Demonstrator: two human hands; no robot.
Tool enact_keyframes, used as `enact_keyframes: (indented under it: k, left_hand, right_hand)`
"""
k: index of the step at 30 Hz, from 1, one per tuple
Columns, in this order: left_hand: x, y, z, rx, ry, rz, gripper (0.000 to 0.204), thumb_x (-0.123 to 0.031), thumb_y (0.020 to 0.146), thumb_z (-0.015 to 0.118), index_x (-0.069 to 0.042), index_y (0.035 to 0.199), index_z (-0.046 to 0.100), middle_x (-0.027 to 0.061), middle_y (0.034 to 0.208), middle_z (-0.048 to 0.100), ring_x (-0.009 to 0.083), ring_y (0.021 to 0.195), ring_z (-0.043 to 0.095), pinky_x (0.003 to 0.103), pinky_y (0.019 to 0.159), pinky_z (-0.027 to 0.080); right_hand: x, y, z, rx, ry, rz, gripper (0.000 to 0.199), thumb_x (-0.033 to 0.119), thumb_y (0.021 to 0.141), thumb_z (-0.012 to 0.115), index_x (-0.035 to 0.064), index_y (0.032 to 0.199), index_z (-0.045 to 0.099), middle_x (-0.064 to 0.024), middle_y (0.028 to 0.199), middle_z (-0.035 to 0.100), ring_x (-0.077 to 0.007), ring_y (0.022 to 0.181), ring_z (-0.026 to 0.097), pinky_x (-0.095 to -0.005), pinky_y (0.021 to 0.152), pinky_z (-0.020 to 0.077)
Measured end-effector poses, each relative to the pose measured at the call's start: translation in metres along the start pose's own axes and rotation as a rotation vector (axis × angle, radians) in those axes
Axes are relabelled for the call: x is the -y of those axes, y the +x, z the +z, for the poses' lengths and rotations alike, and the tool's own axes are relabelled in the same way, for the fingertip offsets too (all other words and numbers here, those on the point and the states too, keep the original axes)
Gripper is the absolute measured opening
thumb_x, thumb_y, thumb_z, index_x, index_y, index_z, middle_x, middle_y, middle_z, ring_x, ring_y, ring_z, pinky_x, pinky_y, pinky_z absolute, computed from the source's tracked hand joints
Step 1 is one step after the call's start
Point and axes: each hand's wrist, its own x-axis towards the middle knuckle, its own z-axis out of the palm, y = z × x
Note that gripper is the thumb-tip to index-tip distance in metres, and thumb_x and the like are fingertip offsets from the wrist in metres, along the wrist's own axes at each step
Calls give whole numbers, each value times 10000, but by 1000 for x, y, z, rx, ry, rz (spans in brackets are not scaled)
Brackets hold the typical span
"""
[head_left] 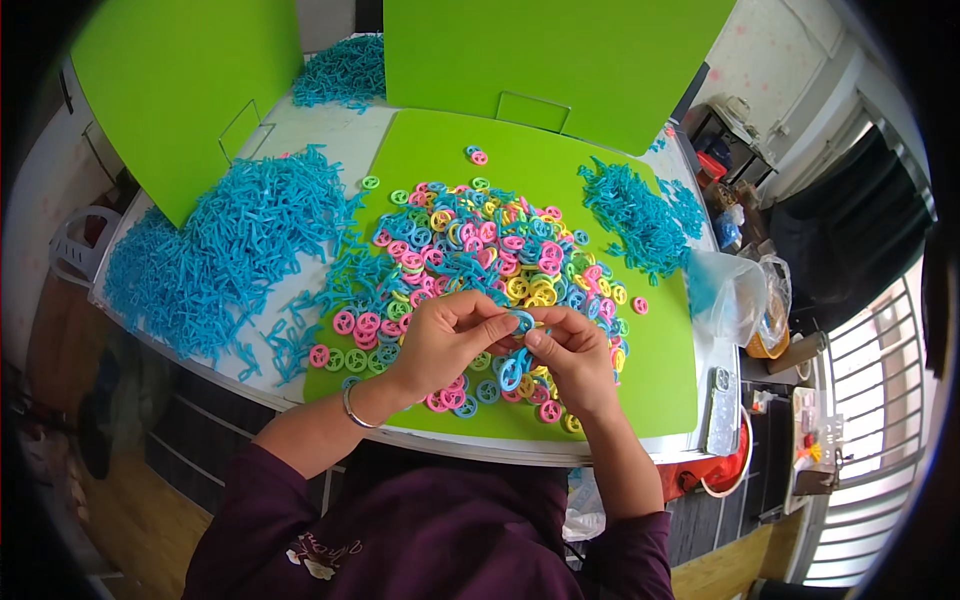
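White table (345,132) mid-frame, near edge by the purple shirt (430,530) | green mat (655,380) shows along lower right; upright green boards (550,60) bound the top, blue pieces (250,220) heaped left | left hand (455,338) pinching blue ring (522,322), centre, over ring pile (490,240); right hand (578,368) curled, fingertips beside it, grip can't tell

Barred window (880,400) at right, dark cloth (845,215), pale wall (770,50)
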Motion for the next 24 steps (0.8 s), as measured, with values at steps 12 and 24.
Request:
enact_keyframes:
  k: [12, 24]
  left_hand:
    - [15, 3, -5, 7, 460, 482, 103, -28, 891, 614, 12, 974, 661, 55, 785, 687, 72, 680, 646, 192, 546, 507]
    - [-7, 6, -5, 116, 11, 15, 329, -104, 941, 559, -18, 1256, 517, 119, 1093, 649, 112, 931, 620, 259, 784, 515]
  right_hand:
    - [13, -3, 3, -16, -53, 117, 286, 54, 873, 647, -9, 1144, 580, -5, 765, 642, -64, 693, 594, -212, 603, 486]
    - [7, -8, 2, -74, -649, -432, 312, -25, 823, 669, -16, 1126, 596, -73, 926, 650, -117, 828, 628, -248, 726, 516]
